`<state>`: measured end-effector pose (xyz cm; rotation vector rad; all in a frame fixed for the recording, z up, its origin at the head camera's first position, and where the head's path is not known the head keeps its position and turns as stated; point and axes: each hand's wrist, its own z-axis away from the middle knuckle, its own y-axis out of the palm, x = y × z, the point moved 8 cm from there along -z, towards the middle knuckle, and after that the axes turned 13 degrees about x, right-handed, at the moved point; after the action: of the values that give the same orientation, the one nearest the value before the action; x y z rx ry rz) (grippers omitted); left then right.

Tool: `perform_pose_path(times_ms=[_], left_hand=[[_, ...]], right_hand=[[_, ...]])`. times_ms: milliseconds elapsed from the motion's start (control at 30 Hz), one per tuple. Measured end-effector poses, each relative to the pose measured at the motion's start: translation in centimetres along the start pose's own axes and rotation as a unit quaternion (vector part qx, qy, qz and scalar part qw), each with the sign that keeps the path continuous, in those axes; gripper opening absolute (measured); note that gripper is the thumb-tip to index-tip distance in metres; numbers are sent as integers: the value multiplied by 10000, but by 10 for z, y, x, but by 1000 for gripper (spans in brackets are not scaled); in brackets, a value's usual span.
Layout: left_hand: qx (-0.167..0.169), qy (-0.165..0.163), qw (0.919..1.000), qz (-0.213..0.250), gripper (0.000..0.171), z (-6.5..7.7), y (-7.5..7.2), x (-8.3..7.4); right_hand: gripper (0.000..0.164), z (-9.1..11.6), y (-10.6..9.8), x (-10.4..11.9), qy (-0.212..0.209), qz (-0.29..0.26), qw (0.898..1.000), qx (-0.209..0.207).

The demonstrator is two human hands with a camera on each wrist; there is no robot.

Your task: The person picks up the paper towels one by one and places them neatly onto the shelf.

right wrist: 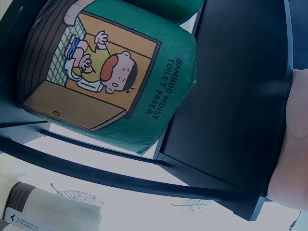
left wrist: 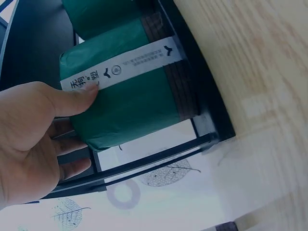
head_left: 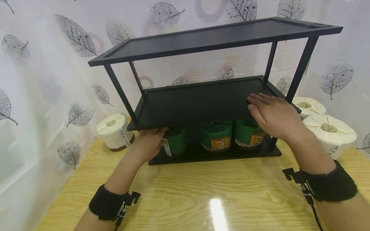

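Black three-tier rack (head_left: 219, 35), standing on a wood-grain table (head_left: 173, 195). Lower shelf (head_left: 219, 157): three green-wrapped rolls in a row, namely the left green roll (head_left: 177, 142), the middle green roll (head_left: 215, 138) and the right green roll (head_left: 248, 134), the last printed "BAMBOO MOIST TOILET PAPER" with a cartoon figure. Left hand (head_left: 148, 143): beneath the front edge of the middle shelf (head_left: 196, 101), gripping the upper end of the left green roll, thumb on its white label (left wrist: 127, 62), fingers at its far edge, one standing apart. Right hand (head_left: 273, 114): on the middle shelf near its right front edge, fingers extended, holding nothing. Cream-wrapped rolls: one (head_left: 114, 132) left of the rack, two (head_left: 329, 133) at its right. Black wristband (head_left: 107, 203) on each wrist. Leaf-patterned sheeting (head_left: 138, 19) behind.
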<state>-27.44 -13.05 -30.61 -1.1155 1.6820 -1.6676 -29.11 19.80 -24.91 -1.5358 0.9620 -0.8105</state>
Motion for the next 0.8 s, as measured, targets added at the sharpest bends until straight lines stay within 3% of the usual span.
perform_pose_path(times_ms=[333, 533, 800], left_hand=[[-331, -209, 9985, -379, 51, -2, 6, -5], [-270, -358, 9987, -250, 51, -4, 8, -6], [-83, -320, 9994, 33, 52, -5, 8, -5]], right_hand=[[51, 0, 2, 1, -63, 89, 9999, 12], [51, 0, 1, 2, -97, 133, 9999, 14], [53, 0, 2, 0, -9, 53, 9999, 118]])
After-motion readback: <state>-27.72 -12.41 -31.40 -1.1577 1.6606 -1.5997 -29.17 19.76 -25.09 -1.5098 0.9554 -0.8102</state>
